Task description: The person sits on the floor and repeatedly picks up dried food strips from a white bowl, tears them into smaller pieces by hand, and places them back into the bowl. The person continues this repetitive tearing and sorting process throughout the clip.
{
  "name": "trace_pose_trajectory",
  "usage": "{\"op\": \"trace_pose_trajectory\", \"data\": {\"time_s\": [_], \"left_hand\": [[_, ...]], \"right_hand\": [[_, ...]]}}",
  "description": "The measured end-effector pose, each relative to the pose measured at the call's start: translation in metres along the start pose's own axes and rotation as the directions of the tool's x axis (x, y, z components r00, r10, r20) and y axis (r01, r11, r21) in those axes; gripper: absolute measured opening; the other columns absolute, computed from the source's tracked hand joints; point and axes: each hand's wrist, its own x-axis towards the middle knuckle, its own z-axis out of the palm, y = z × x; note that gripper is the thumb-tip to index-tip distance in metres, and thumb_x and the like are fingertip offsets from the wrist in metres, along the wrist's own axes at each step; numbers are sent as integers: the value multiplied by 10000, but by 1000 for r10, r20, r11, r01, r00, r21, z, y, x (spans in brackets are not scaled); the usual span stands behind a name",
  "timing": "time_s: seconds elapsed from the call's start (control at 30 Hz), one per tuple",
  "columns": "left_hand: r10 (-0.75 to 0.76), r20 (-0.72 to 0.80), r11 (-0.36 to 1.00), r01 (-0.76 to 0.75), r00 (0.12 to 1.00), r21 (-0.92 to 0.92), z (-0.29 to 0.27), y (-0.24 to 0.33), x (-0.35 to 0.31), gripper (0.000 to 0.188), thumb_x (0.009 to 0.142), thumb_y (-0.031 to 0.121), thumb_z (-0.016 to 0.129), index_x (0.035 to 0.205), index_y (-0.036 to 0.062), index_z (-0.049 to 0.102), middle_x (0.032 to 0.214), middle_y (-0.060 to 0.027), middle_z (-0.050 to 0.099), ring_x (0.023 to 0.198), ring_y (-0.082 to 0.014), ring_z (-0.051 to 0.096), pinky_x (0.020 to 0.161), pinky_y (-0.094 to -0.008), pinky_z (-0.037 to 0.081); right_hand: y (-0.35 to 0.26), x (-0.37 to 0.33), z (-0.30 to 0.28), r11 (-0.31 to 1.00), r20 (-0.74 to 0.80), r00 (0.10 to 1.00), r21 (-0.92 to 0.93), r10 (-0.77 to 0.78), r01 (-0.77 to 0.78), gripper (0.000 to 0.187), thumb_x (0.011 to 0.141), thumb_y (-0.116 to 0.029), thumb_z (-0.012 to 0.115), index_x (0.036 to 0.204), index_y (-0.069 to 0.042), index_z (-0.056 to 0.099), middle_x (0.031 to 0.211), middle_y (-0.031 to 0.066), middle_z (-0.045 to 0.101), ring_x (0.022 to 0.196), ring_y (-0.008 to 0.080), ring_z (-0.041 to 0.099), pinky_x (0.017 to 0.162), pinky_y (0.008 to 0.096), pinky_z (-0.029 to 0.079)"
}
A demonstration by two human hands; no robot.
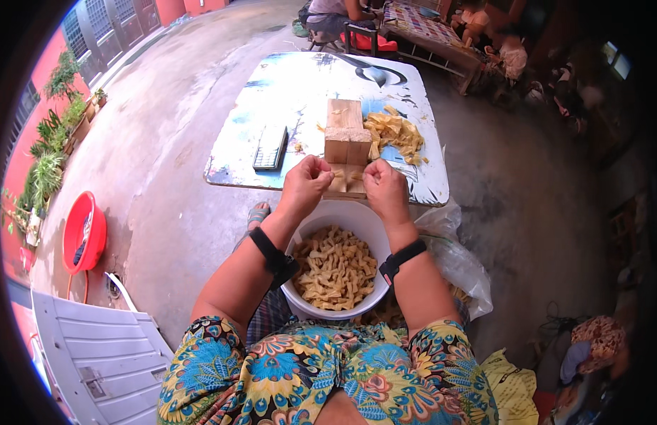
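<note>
Head camera looks down on the person's two bare hands, raised side by side at the near edge of a white painted table (289, 99). The left hand (307, 185) and the right hand (386, 188) flank the front of a stepped wooden block (346, 146), with a gap between them. Each grip has its fingers curled in toward the thumb; small yellowish bits show near the fingertips, but whether either grip is clenched on one cannot be told. A loose heap of yellow strips (399, 136) lies on the table, just beside the block on its right. On the left of the block, well apart from it, rests a dark-framed rectangular object (270, 149) with a pale face. Below the hands, between the forearms, stands a white bucket (358, 217) holding many tan twisted pieces (332, 265). A black band (269, 252) circles the left forearm, and another sits on the right. A clear plastic bag (464, 273) lies to the right of the bucket. Farther off on the left are a red basin (96, 230) and potted plants (51, 166); beyond the table, a person (335, 20) sits near a patterned cloth (420, 25).
</note>
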Motion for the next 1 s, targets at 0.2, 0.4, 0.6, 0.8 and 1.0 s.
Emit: {"op": "trace_pose_trajectory", "data": {"time_s": [0.2, 0.4, 0.6, 0.8, 1.0], "left_hand": [[603, 288, 445, -614, 744, 652, 5, 54, -48, 289, 819, 203, 721, 1053, 49, 650, 1040, -126, 622, 939, -234, 613, 756, -326, 503], [332, 444, 761, -515, 832, 396, 14, 89, -66, 302, 891, -44, 530, 1175, 45, 582, 761, -35, 620, 653, -96, 563, 612, -235, 473], [399, 602, 568, -702, 692, 430, 20, 81, -99, 323, 759, -122, 492, 1014, 65, 555, 924, -139, 617, 814, -310, 640, 659, -384, 512], [316, 475, 838, -476, 821, 265, 43, 57, -86, 500, 843, -81, 413, 1305, 77, 517, 1068, -100, 650, 690, -217, 654, 545, -288, 502], [230, 770, 714, 434, 595, -549, 48, 86, -98, 559, 885, -22, 373, 1439, -16, 294, 1363, -204, 472, 1057, -188, 592, 687, -175, 478]], "right_hand": [[-23, -26, -48, 874, 125, 990, 472, 63, -116, 68, 876, -84, 615, 850, -27, 589, 723, 22, 626, 658, 91, 572, 609, 260, 467], [-39, -58, -87, 708, 244, 969, 681, 24, -189, 53, 913, -66, 579, 937, -21, 594, 735, -28, 556, 660, 46, 480, 595, 199, 419], [-5, -68, -111, 628, 168, 973, 744, 156, -229, 168, 886, -34, 579, 1054, -34, 585, 754, -40, 567, 641, 14, 464, 555, 171, 382], [-52, -90, -119, 767, 150, 973, 640, -176, 40, 220, 830, 13, 585, 1034, -61, 624, 748, -4, 577, 605, 80, 524, 535, 232, 433], [-45, -90, -105, 847, -95, 867, 189, -489, 498, 247, 737, 13, 643, 950, -108, 675, 762, 124, 573, 693, 319, 614, 604, 388, 514]]}}
